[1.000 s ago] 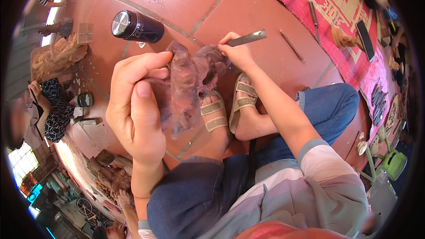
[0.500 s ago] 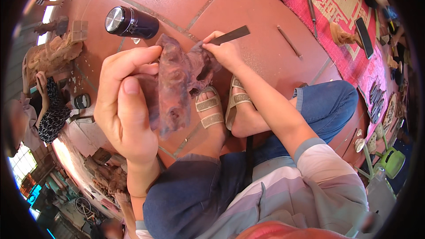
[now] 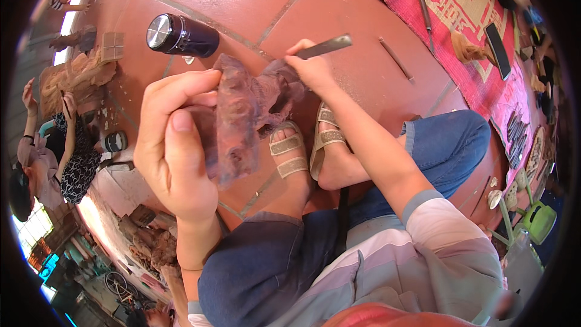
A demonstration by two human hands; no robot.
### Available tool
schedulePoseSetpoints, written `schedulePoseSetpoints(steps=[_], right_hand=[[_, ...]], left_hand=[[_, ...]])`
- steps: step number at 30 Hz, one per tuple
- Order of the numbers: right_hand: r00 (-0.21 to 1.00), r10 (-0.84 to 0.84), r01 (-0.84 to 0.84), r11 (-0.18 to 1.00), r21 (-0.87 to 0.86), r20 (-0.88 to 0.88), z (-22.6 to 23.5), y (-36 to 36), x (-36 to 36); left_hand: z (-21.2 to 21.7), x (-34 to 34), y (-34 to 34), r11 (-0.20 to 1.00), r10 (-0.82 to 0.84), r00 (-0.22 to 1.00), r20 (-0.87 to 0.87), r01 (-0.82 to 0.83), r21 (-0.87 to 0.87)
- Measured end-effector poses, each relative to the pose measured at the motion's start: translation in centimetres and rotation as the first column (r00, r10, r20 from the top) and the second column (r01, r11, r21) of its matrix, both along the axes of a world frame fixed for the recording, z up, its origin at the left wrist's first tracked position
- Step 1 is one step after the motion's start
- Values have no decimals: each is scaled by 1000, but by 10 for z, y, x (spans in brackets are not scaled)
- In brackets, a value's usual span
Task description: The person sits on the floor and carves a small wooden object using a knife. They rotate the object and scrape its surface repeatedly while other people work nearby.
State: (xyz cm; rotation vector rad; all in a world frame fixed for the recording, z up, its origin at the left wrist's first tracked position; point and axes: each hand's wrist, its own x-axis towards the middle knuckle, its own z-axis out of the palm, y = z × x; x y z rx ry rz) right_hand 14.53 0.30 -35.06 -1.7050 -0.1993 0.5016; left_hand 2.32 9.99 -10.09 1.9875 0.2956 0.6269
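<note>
My left hand (image 3: 178, 139) grips a carved piece of reddish-brown wood (image 3: 237, 124), its fingers and thumb closed on the piece's left side. Rounded, knobbly relief and hollows cover the carving, which is held up above my sandalled feet. At its far right side, my right hand (image 3: 311, 69) pinches a dark flat strip (image 3: 327, 46) whose free end points right. The strip's kind I cannot make out. Its inner end is hidden by the fingers, close against the carving.
A dark flask (image 3: 181, 34) with a silver lid stands beyond the carving. On the tiles lies a thin brown stick (image 3: 396, 59). A red mat (image 3: 399, 0) at right bears a phone (image 3: 497, 51), a carving and a tool. Another person (image 3: 54, 151) sits at left near wood blocks.
My right hand and the strip have shifted slightly right, and the strip has turned a little. The carving is tilted slightly differently. At left, the other person has raised their hands.
</note>
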Motion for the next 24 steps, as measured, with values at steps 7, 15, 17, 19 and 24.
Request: schedulePoseSetpoints(steps=[7,15,17,19,24], right_hand=[[960,67,-48,996,77,-272,-5,-6,11],[989,96,-100,994,-36,-109,0,-3,8],[978,38,-16,994,108,-207,-22,-6,12],[994,39,-37,999,25,-103,-10,3,1],[992,99,-102,994,-40,-78,4,0,0]], left_hand=[[2,-1,0,999,-13,1000,-5,13,30],[4,-2,2,1000,-9,1000,9,9,25],[4,-1,0,999,-15,1000,-9,15,35],[0,-1,1,1000,11,1000,11,-11,-8],[-1,-1,1,1000,-11,1000,14,11,11]])
